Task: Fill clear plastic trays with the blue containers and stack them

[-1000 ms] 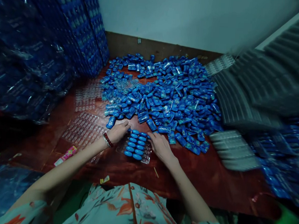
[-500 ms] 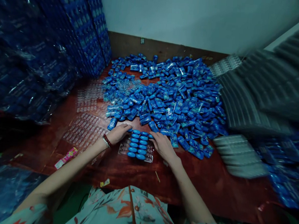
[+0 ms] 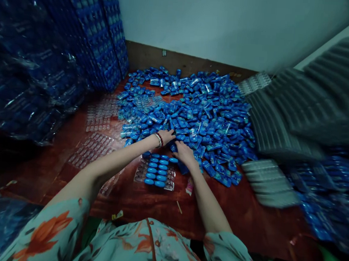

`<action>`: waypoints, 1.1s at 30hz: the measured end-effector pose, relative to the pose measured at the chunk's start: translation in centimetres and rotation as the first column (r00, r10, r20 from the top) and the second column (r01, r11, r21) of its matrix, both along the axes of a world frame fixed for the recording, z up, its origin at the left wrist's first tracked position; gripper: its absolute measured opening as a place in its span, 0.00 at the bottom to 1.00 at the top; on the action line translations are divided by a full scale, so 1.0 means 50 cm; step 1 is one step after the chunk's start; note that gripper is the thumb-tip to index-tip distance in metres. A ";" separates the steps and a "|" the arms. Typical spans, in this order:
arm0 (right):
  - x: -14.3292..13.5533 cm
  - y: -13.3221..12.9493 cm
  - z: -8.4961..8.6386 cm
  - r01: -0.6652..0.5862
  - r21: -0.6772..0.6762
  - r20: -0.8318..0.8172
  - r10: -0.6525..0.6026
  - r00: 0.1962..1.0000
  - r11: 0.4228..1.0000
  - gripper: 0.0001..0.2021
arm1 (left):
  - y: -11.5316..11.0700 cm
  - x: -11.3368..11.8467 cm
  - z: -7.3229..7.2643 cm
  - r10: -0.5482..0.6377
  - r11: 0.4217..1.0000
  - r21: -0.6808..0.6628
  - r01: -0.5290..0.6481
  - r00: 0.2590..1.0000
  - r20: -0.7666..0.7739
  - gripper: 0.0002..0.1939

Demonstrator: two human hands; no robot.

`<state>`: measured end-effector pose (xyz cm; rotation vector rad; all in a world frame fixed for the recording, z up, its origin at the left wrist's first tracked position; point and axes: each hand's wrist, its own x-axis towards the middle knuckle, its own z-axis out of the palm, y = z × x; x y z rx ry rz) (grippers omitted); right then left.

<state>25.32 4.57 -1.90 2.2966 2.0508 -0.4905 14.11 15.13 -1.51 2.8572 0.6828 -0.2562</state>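
Note:
A clear plastic tray (image 3: pixel 170 179) lies on the red-brown table in front of me, with two columns of blue oval pieces (image 3: pixel 156 171) in its middle and more along its far row. Beyond it spreads a big heap of blue wrapped packets (image 3: pixel 211 113). My left hand (image 3: pixel 166 136), with bracelets at the wrist, reaches over the near edge of the heap, its fingers bent at the packets. Just right of it, my right hand (image 3: pixel 184 151) is at the same edge, beside a blue packet. What either hand grips is too small to tell.
Empty clear trays (image 3: pixel 92 149) lie on the table at the left. Tall stacks of blue filled trays (image 3: pixel 106 35) and plastic-wrapped bundles rise behind them. Stacked clear trays (image 3: pixel 268 183) stand at the right. A pink wrapper (image 3: pixel 189 185) lies near my right wrist.
Both hands have left the far row of the tray and moved forward to the heap, the left one also to the right. The pink wrapper left of the tray now shows at its right.

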 end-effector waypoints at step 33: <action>-0.044 -0.171 0.011 -0.345 0.112 0.164 0.325 0.931 0.932 0.19 | -0.229 -0.320 -0.076 0.553 0.833 -0.437 -0.339 0.495 0.670 0.09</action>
